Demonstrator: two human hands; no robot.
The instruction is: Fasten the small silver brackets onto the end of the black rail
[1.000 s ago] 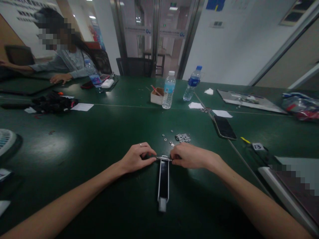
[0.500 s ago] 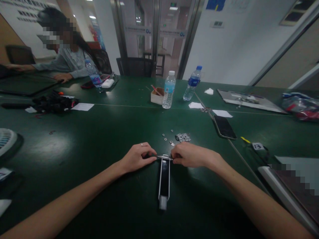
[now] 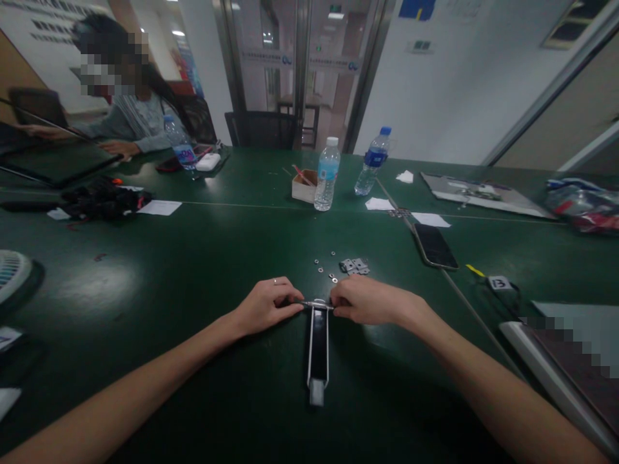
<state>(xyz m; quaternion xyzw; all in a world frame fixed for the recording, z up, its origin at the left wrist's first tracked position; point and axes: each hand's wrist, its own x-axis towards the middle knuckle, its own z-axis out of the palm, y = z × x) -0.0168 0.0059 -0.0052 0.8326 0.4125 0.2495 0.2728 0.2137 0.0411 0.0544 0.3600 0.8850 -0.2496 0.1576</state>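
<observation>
A long narrow piece with a black middle and pale metal edges (image 3: pixel 318 348) lies on the green table, with a grey block (image 3: pixel 316 392) at its near end. Across its far end runs a thin metal rod (image 3: pixel 316 304). My left hand (image 3: pixel 268 306), a ring on one finger, pinches the rod's left end between thumb and fingertips. At the opposite end, the curled fingers of my right hand (image 3: pixel 362 301) are pressed together; what lies inside them is hidden. Just beyond are several small nuts or washers (image 3: pixel 320 270) and a cluster of metal hinge-like brackets (image 3: pixel 355 265).
Farther back stand a wooden box (image 3: pixel 304 189) and water bottles (image 3: pixel 327 177). A phone (image 3: pixel 435 246), a tape measure (image 3: pixel 500 283) and a laptop (image 3: pixel 541 361) lie to the right. Black cables or gear (image 3: pixel 104 198) lie left; a person (image 3: pixel 140 122) sits behind.
The view shifts very slightly. Both hands stay at the ends of the rod, and the long piece has not visibly moved. At the far left, the person's dark screen now stands tilted higher.
</observation>
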